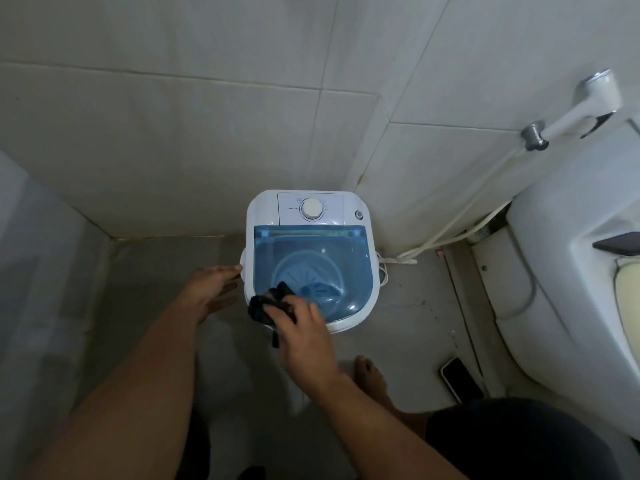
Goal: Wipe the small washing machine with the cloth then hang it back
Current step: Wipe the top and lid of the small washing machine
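Observation:
A small white washing machine (pixel 353 206) with a see-through blue lid and a round dial stands on the floor against the tiled wall. My right hand (pixel 304 337) grips a dark crumpled cloth (pixel 268 304) and presses it on the lid's front left corner. My left hand (pixel 213 289) is spread flat, its fingertips touching the machine's left side handle.
A white toilet (pixel 568 271) fills the right side, with a bidet sprayer (pixel 588 105) and its hose on the wall above. A phone (pixel 460 379) lies on the floor near my bare foot (pixel 372 375). Tiled walls close the corner behind the machine.

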The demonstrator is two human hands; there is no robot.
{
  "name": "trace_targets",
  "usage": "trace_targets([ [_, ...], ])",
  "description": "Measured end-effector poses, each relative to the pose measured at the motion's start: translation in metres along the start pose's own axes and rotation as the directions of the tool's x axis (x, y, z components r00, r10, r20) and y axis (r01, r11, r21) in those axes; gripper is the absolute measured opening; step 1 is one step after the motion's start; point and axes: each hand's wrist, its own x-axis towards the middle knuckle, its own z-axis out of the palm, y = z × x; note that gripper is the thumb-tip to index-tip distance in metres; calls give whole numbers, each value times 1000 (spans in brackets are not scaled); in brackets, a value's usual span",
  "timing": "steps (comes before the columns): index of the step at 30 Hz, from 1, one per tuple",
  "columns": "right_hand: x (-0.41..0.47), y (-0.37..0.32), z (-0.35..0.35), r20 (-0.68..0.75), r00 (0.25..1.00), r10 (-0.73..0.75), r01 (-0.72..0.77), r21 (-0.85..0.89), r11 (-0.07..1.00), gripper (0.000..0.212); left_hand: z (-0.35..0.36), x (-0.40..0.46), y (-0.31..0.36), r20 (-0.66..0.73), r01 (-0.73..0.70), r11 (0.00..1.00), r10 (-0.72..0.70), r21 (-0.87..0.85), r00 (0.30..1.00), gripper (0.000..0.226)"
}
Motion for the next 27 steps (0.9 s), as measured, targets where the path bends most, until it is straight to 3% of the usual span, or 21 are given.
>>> trace_targets([
  [2,8,5,-11,57,996,-62,60,47,997,50,0,1,0,-5,-4,1000,4,11,1000,32],
  [4,7,26,-37,14,999,-51,49,109,993,50,1,0,1,10,2,999,-2,32,1000,36],
  [6,-3,60,-66,-147,978,148,-125,152,980,52,3,-1,3,17,1,999,-2,52,1000,39],
  [8,-19,87,-86,-227,910,347,-315,167,934,52,4,-3,3,-3,-13,999,13,51,1000,36],
  [10,-33,96,-86,-222,900,376,-350,149,925,51,6,-8,5,-6,-24,998,25,51,1000,28],
  [13,-43,84,-64,-170,948,269,-248,134,959,56,9,-16,8,-14,-27,999,28,33,1000,12],
  [16,-47,66,-36,-63,994,89,-87,36,996,61,8,-17,8,-24,-35,998,36,43,999,13],
  [20,-36,43,-14,21,998,-53,55,-141,988,71,5,-16,9,-8,-55,995,56,87,998,16],
  [23,-15,29,-11,101,982,-162,182,-230,956,66,0,-13,10,15,-46,995,44,90,999,20],
  [25,-2,21,-9,160,968,-194,231,-264,937,65,-5,-12,11,40,29,999,-30,27,999,36],
  [27,8,17,-5,201,958,-204,253,-266,930,63,-12,-9,13,123,134,989,-126,-65,984,74],
])
